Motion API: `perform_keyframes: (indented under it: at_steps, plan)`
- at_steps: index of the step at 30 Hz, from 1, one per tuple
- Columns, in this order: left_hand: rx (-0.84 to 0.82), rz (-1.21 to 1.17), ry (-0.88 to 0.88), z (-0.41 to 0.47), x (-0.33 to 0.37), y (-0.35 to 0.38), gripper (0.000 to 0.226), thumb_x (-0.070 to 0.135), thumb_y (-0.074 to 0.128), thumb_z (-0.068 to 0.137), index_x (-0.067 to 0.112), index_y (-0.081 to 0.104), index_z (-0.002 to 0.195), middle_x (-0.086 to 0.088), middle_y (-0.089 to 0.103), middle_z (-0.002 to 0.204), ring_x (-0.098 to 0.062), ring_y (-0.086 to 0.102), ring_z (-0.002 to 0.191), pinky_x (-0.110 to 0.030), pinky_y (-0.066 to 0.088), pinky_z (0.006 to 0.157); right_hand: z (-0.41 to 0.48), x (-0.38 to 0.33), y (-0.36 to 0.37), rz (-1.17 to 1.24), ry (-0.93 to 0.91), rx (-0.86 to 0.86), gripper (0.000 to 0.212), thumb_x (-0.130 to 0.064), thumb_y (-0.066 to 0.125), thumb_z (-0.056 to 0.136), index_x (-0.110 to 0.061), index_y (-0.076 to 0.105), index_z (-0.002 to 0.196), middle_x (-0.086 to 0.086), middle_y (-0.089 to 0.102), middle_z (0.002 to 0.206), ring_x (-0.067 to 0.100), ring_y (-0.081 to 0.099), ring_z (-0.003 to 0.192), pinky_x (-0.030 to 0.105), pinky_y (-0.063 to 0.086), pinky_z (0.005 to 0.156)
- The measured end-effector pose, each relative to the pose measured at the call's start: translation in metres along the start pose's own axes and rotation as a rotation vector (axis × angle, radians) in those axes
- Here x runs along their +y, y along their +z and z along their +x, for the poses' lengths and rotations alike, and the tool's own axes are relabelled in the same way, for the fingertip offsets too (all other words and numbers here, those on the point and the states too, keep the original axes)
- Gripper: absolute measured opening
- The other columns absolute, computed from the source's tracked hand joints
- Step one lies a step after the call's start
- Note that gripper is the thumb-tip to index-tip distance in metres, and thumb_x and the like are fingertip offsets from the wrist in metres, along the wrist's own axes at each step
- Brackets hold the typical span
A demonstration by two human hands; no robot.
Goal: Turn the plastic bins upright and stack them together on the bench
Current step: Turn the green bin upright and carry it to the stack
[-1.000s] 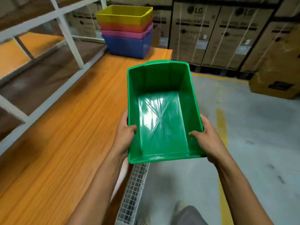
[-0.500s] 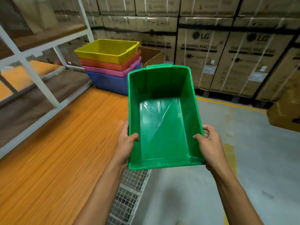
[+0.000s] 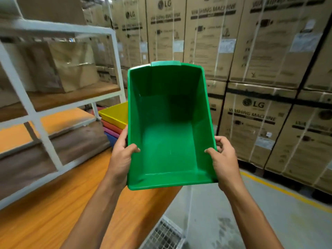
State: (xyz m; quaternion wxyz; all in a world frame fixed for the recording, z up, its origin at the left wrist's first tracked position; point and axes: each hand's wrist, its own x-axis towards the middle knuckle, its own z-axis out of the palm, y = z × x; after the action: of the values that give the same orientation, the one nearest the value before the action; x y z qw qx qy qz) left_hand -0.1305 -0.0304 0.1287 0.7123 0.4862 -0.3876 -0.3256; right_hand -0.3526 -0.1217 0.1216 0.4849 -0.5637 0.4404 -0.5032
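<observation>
An empty green plastic bin (image 3: pixel 168 133) is held up in the air, open side towards me, above the far part of the wooden bench (image 3: pixel 59 203). My left hand (image 3: pixel 122 155) grips its left rim and my right hand (image 3: pixel 224 159) grips its right rim, thumbs inside. Behind the green bin, at the bench's far end, stands a stack of upright bins: yellow (image 3: pixel 115 113) on top, then orange (image 3: pixel 112 125), pink (image 3: pixel 111 132) and blue (image 3: pixel 112 139). The green bin hides most of that stack.
A white metal shelving frame (image 3: pixel 45 141) with wooden shelves and cardboard boxes borders the bench on the left. Stacked washing-machine cartons (image 3: pixel 251 87) fill the background and right. A wire-mesh panel (image 3: pixel 163 236) stands by the bench's near edge over a grey floor with a yellow line (image 3: pixel 280 189).
The green bin has been carried forward and raised, and it now covers most of the coloured stack. Both hands keep the same grip on its rims.
</observation>
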Motion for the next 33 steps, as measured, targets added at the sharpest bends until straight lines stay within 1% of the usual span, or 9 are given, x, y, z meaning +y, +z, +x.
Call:
perform_keyframes:
  at_steps: [3, 7, 11, 17, 22, 26, 28, 31, 33]
  plan:
    - [0.020, -0.005, 0.100, 0.063, 0.014, 0.004, 0.071, -0.017, 0.034, 0.081, 0.026, 0.053, 0.134, -0.001, 0.073, 0.114, -0.017, 0.070, 0.093, -0.026, 0.058, 0.069, 0.074, -0.023, 0.025, -0.004, -0.122, -0.072, 0.032, 0.004, 0.056, 0.086, -0.026, 0.058, 0.096, 0.005, 0.071, 0.102, 0.021, 0.069, 0.090, 0.040, 0.058, 0.074]
    - [0.098, -0.016, 0.215, 0.128, 0.033, 0.002, 0.070, -0.003, 0.044, 0.069, 0.020, 0.054, 0.134, -0.004, 0.068, 0.122, -0.023, 0.063, 0.109, -0.034, 0.052, 0.088, 0.157, -0.051, 0.065, -0.047, -0.240, -0.143, 0.033, 0.003, 0.061, 0.083, -0.030, 0.058, 0.089, 0.007, 0.070, 0.100, 0.027, 0.068, 0.094, 0.044, 0.057, 0.082]
    - [0.175, -0.037, 0.304, 0.185, 0.037, -0.014, 0.072, 0.001, 0.045, 0.067, 0.017, 0.052, 0.137, -0.013, 0.062, 0.135, -0.037, 0.053, 0.127, -0.049, 0.040, 0.109, 0.227, -0.067, 0.109, -0.008, -0.282, -0.247, 0.033, 0.004, 0.060, 0.084, -0.028, 0.059, 0.088, 0.005, 0.068, 0.096, 0.022, 0.064, 0.086, 0.033, 0.053, 0.073]
    - [0.223, -0.144, 0.352, 0.237, 0.029, -0.021, 0.065, -0.004, 0.032, 0.081, 0.011, 0.043, 0.144, 0.000, 0.068, 0.127, -0.014, 0.065, 0.114, -0.025, 0.054, 0.088, 0.304, -0.064, 0.156, 0.021, -0.254, -0.424, 0.027, 0.006, 0.055, 0.091, -0.016, 0.058, 0.107, -0.006, 0.063, 0.095, 0.006, 0.060, 0.081, 0.008, 0.049, 0.053]
    - [0.319, -0.277, 0.298, 0.258, 0.012, -0.024, 0.073, -0.001, 0.034, 0.080, 0.015, 0.032, 0.152, 0.000, 0.066, 0.131, -0.018, 0.067, 0.111, -0.028, 0.057, 0.080, 0.350, -0.057, 0.191, -0.067, -0.179, -0.624, 0.029, -0.002, 0.055, 0.095, -0.018, 0.055, 0.119, -0.004, 0.059, 0.109, 0.003, 0.057, 0.085, 0.023, 0.047, 0.065]
    - [0.484, -0.246, 0.258, 0.271, -0.001, -0.013, 0.072, -0.014, 0.023, 0.089, 0.017, 0.027, 0.154, 0.010, 0.069, 0.117, -0.009, 0.073, 0.094, -0.024, 0.059, 0.068, 0.383, -0.054, 0.208, -0.213, -0.067, -0.875, 0.022, -0.004, 0.056, 0.095, -0.011, 0.055, 0.116, -0.002, 0.065, 0.090, 0.011, 0.066, 0.071, 0.024, 0.052, 0.059]
    - [0.550, -0.200, 0.209, 0.276, -0.005, -0.006, 0.071, -0.015, 0.026, 0.087, 0.019, 0.036, 0.149, 0.008, 0.064, 0.122, -0.013, 0.073, 0.095, -0.027, 0.060, 0.067, 0.395, -0.050, 0.212, -0.295, -0.055, -0.994, 0.018, -0.005, 0.055, 0.096, -0.009, 0.058, 0.113, 0.000, 0.068, 0.086, 0.010, 0.068, 0.065, 0.019, 0.050, 0.051]
    - [0.661, -0.158, 0.165, 0.277, -0.015, -0.001, 0.065, -0.017, 0.026, 0.083, 0.024, 0.056, 0.125, 0.002, 0.072, 0.111, -0.022, 0.069, 0.097, -0.031, 0.060, 0.068, 0.406, -0.041, 0.217, -0.349, -0.033, -1.056, 0.025, -0.009, 0.056, 0.096, -0.005, 0.057, 0.121, 0.006, 0.068, 0.092, 0.015, 0.065, 0.073, 0.026, 0.049, 0.057]
    - [0.760, -0.155, 0.141, 0.277, -0.023, 0.000, 0.067, -0.016, 0.027, 0.083, 0.022, 0.054, 0.130, 0.001, 0.071, 0.116, -0.026, 0.066, 0.106, -0.034, 0.057, 0.075, 0.410, -0.034, 0.220, -0.357, -0.022, -1.108, 0.012, -0.008, 0.054, 0.097, -0.008, 0.062, 0.106, 0.004, 0.066, 0.086, 0.014, 0.061, 0.070, 0.023, 0.047, 0.056]
